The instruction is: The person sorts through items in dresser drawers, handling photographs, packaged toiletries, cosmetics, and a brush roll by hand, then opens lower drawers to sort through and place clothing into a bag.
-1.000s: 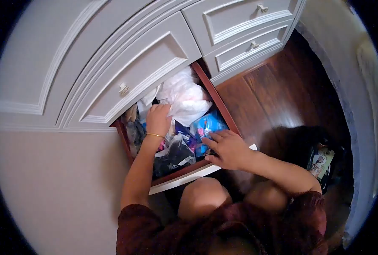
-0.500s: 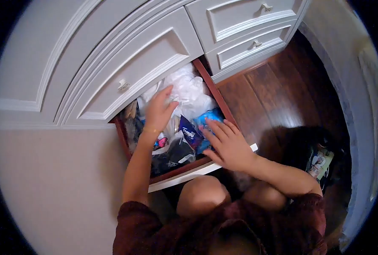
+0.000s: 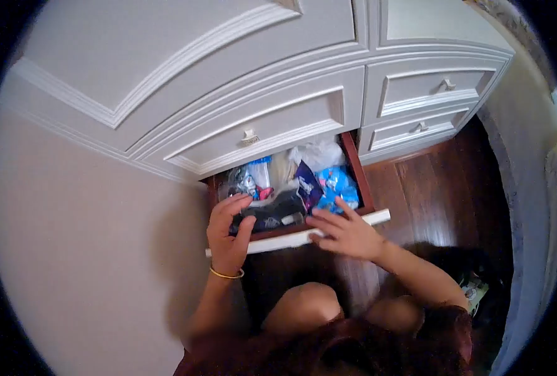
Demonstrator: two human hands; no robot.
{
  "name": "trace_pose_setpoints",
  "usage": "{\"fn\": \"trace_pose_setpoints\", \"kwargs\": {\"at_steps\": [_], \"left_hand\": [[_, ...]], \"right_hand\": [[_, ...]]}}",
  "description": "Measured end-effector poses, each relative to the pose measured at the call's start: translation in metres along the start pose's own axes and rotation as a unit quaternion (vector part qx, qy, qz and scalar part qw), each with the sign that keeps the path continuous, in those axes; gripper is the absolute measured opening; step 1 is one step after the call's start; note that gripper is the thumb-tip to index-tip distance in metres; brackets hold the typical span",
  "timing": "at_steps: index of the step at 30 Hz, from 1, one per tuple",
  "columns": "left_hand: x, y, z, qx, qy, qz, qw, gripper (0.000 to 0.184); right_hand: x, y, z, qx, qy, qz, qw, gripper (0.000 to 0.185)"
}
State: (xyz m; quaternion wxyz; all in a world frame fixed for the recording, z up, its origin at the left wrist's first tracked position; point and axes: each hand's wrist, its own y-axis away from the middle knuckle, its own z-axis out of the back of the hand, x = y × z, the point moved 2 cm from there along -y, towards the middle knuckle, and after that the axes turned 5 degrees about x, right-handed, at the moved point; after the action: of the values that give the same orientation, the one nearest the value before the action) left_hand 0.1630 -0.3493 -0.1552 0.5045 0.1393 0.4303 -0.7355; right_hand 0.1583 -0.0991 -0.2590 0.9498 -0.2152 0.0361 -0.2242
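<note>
A pulled-out drawer (image 3: 365, 188) with a red-brown inside and a white front edge holds packets and plastic bags. My left hand (image 3: 228, 230) is at its front left corner, thumb and fingers apart, with nothing in it. Over the front edge on the right is my right hand (image 3: 348, 235), fingers spread and empty; whether it touches the edge I cannot tell. Between the hands lies a dark item in clear plastic (image 3: 272, 212). Behind it are a dark purple packet (image 3: 308, 182), a blue packet (image 3: 338, 183) and a white plastic bag (image 3: 322, 153).
A white cabinet (image 3: 291, 135) with other closed drawers rises above. The plain wall (image 3: 103, 238) is close on the left. Dark wooden floor (image 3: 416, 188) lies to the right, with a dark bag-like object (image 3: 453, 266) on it. Pale fabric (image 3: 516, 163) hangs at far right.
My left hand has come back from above the white bag to the drawer's front corner. Less of the drawer's inside shows, and the drawer sticks out less. The camera view has turned.
</note>
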Motion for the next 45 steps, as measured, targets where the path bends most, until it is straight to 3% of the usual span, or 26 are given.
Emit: {"fn": "trace_pose_setpoints", "kwargs": {"at_steps": [3, 4, 5, 6, 9, 10, 13, 14, 15, 17, 20, 22, 24, 27, 29, 32, 36, 37, 39, 41, 45], "left_hand": [[-0.021, 0.014, 0.009, -0.005, -0.07, -0.008, 0.998, 0.024], [0.011, -0.066, 0.011, 0.024, -0.026, 0.023, 0.999, 0.018], [0.019, -0.073, 0.006, 0.063, -0.018, 0.045, 0.997, 0.017], [0.031, -0.072, 0.001, 0.098, -0.011, 0.065, 0.993, 0.016], [0.072, -0.061, -0.031, 0.237, 0.013, 0.179, 0.955, 0.014], [0.104, -0.048, -0.045, 0.245, 0.004, 0.14, 0.959, 0.022], [0.168, -0.049, -0.075, 0.115, -0.077, 0.11, 0.984, 0.039], [0.179, -0.063, -0.075, 0.12, -0.078, 0.134, 0.981, 0.046], [0.19, -0.081, -0.074, 0.081, -0.061, 0.165, 0.981, 0.04], [0.204, -0.086, -0.076, 0.079, -0.058, 0.138, 0.986, 0.036], [0.213, -0.072, -0.078, 0.052, -0.095, 0.019, 0.994, 0.04], [0.188, -0.072, -0.069, 0.093, 0.012, 0.126, 0.987, 0.047], [0.139, -0.071, -0.047, 0.095, 0.094, 0.183, 0.974, 0.048], [0.049, -0.072, 0.011, 0.021, 0.042, 0.058, 0.997, 0.037], [0.007, -0.077, 0.047, -0.064, -0.051, -0.091, 0.992, 0.029], [-0.018, -0.082, 0.077, -0.101, -0.184, -0.127, 0.969, 0.035], [-0.028, -0.075, 0.088, 0.028, -0.238, -0.1, 0.966, 0.046], [-0.035, -0.068, 0.091, 0.087, -0.209, -0.074, 0.971, 0.041], [-0.043, -0.048, 0.094, 0.146, -0.175, -0.069, 0.971, 0.029], [-0.06, -0.031, 0.096, 0.148, -0.196, -0.115, 0.963, 0.02], [-0.071, -0.004, 0.1, 0.123, -0.171, -0.151, 0.966, 0.017]], "right_hand": [[-0.007, -0.02, -0.008, -0.042, 0.061, -0.068, 0.995, 0.022], [-0.064, -0.074, -0.013, -0.033, 0.061, -0.145, 0.987, 0.021], [-0.075, -0.089, -0.014, -0.043, 0.081, -0.19, 0.977, 0.02], [-0.079, -0.099, -0.005, -0.025, 0.116, -0.231, 0.966, 0.024], [-0.079, -0.121, 0.005, -0.111, 0.009, -0.271, 0.956, 0.042], [-0.08, -0.127, 0.009, -0.149, -0.017, -0.256, 0.955, 0.05], [-0.084, -0.156, 0.026, -0.189, -0.083, -0.256, 0.945, 0.054], [-0.085, -0.169, 0.032, -0.191, -0.086, -0.242, 0.947, 0.053], [-0.084, -0.182, 0.041, -0.192, -0.09, -0.228, 0.95, 0.053], [-0.084, -0.204, 0.048, -0.187, -0.078, -0.212, 0.956, 0.049], [-0.084, -0.232, 0.043, -0.137, -0.043, -0.224, 0.964, 0.038], [-0.089, -0.241, 0.036, -0.055, -0.031, -0.253, 0.965, 0.029], [-0.087, -0.246, 0.027, -0.061, -0.022, -0.261, 0.963, 0.021], [-0.074, -0.238, 0.029, -0.047, -0.018, -0.255, 0.966, 0.015], [-0.058, -0.223, 0.029, -0.034, -0.029, -0.246, 0.968, 0.014], [-0.023, -0.192, 0.034, 0.009, -0.033, -0.233, 0.972, 0.015], [0.034, -0.149, 0.082, 0.056, 0.008, -0.116, 0.992, 0.029], [0.044, -0.139, 0.096, 0.057, 0.011, -0.086, 0.995, 0.034], [0.056, -0.122, 0.134, 0.155, -0.09, -0.041, 0.983, 0.039], [0.06, -0.108, 0.166, 0.108, -0.216, 0.004, 0.971, 0.032], [0.05, -0.08, 0.218, 0.056, -0.186, -0.031, 0.98, 0.025]]}}
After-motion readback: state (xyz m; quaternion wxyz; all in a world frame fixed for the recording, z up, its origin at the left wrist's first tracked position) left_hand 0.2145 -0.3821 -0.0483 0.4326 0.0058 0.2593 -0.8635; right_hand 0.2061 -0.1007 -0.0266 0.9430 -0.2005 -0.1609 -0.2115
